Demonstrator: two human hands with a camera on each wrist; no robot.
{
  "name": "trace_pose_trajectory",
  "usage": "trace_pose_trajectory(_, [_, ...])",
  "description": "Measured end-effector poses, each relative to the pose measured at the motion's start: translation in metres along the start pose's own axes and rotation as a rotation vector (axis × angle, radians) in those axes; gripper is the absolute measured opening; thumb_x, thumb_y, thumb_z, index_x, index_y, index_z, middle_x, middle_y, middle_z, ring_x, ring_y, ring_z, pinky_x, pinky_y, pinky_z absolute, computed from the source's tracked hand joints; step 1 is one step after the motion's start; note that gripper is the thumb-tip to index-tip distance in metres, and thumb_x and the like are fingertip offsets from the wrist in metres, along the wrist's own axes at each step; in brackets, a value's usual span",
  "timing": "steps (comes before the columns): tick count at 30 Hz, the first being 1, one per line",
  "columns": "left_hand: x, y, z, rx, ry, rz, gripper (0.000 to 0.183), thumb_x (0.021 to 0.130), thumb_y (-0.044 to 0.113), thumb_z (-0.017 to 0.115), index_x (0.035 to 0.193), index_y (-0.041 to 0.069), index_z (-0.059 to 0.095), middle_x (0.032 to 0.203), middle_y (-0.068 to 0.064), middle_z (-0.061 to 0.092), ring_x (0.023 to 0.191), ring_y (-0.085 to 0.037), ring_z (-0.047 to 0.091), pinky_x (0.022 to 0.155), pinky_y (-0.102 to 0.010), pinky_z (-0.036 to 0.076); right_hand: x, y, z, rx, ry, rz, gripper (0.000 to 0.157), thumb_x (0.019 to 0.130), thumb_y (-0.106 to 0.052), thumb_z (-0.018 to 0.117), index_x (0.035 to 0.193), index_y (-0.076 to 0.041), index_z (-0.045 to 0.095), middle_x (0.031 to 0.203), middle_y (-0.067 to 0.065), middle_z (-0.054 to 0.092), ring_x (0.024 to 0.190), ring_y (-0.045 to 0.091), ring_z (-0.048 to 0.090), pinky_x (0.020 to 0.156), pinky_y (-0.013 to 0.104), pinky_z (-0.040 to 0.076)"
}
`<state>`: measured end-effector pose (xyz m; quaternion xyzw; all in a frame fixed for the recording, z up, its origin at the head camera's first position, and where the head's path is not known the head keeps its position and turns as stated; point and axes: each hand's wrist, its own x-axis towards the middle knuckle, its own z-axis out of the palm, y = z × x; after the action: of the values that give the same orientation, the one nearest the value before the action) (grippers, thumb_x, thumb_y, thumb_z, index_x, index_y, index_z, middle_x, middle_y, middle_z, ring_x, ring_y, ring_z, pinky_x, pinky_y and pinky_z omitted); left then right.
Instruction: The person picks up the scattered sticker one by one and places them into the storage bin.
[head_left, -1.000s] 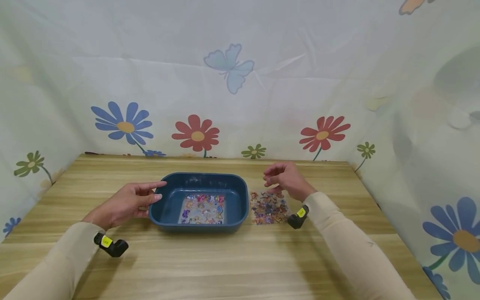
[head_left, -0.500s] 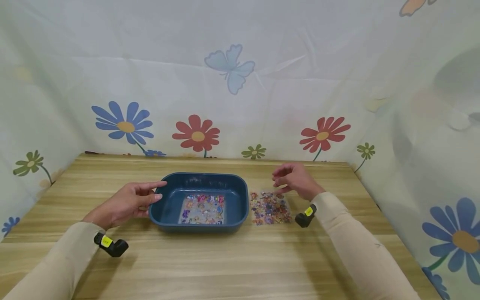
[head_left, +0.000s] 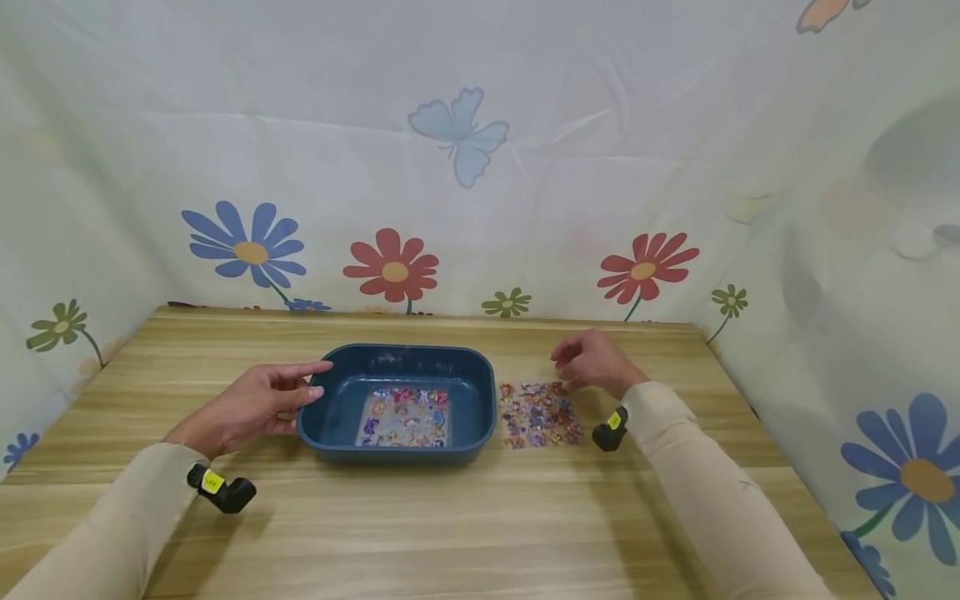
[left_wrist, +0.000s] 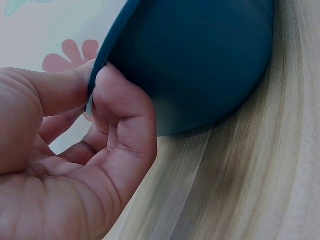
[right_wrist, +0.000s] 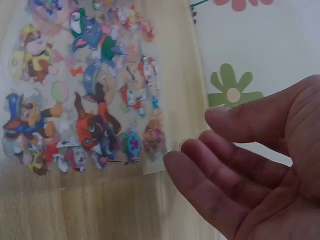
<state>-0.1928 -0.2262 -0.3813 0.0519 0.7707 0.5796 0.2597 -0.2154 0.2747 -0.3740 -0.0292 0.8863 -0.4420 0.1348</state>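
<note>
My left hand (head_left: 243,410) pinches the left rim of a dark blue basin (head_left: 474,404), thumb on one face of the rim and fingers on the other; the left wrist view shows this grip on the basin wall (left_wrist: 200,60). Inside the basin lies a clear sticker sheet (head_left: 407,419) with colourful small pictures. Right of the basin, a second sticker sheet (head_left: 540,417) rests on the table. Over its far right corner is my right hand (head_left: 596,364), fingers loosely bent and thumb apart. In the right wrist view a fingertip is right at the edge of the cartoon-dog sheet (right_wrist: 95,110).
The wood-grain table (head_left: 420,533) stretches in front of the basin. Behind it and at both sides hangs a pale curtain (head_left: 300,150) printed with flowers and a butterfly. A small black camera (head_left: 611,429) is strapped to each wrist.
My right hand has moved to the right and slightly nearer, toward the sheet's far right corner, uncovering more of the sheet. The left hand and the basin stay put.
</note>
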Motion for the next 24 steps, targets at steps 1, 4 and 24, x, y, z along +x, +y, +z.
trace_pose_trajectory(1, [0.0, 0.0, 0.0, -0.001, -0.001, 0.001, 0.072, 0.093, 0.033, 0.067, 0.155, 0.018, 0.032, 0.119, -0.017, 0.053, 0.089, -0.024, 0.069, 0.078, -0.033, 0.06, 0.001, 0.001, 0.001, -0.038, 0.005, -0.004, 0.033, 0.085, 0.001, 0.065, 0.118, 0.005, 0.064, 0.111, 0.023, 0.065, 0.091, 0.03, 0.067, 0.081, 0.042, 0.06])
trace_pose_trajectory(4, [0.0, 0.0, 0.0, -0.003, -0.006, 0.002, 0.072, 0.093, 0.033, 0.067, 0.155, 0.018, 0.032, 0.119, -0.017, 0.053, 0.089, -0.024, 0.068, 0.078, -0.032, 0.06, 0.004, 0.004, 0.005, -0.155, 0.032, -0.016, 0.03, 0.081, 0.001, 0.067, 0.111, 0.004, 0.067, 0.106, 0.019, 0.068, 0.087, 0.026, 0.066, 0.074, 0.036, 0.059])
trace_pose_trajectory(24, [0.0, -0.005, 0.0, 0.042, 0.007, 0.013, 0.073, 0.092, 0.037, 0.067, 0.155, 0.02, 0.033, 0.109, -0.012, 0.051, 0.083, -0.021, 0.063, 0.075, -0.032, 0.058, 0.014, -0.008, 0.033, -0.6, -0.02, -0.007, 0.015, 0.08, -0.007, 0.071, 0.076, -0.009, 0.057, 0.074, 0.003, 0.056, 0.071, 0.019, 0.054, 0.061, 0.026, 0.041])
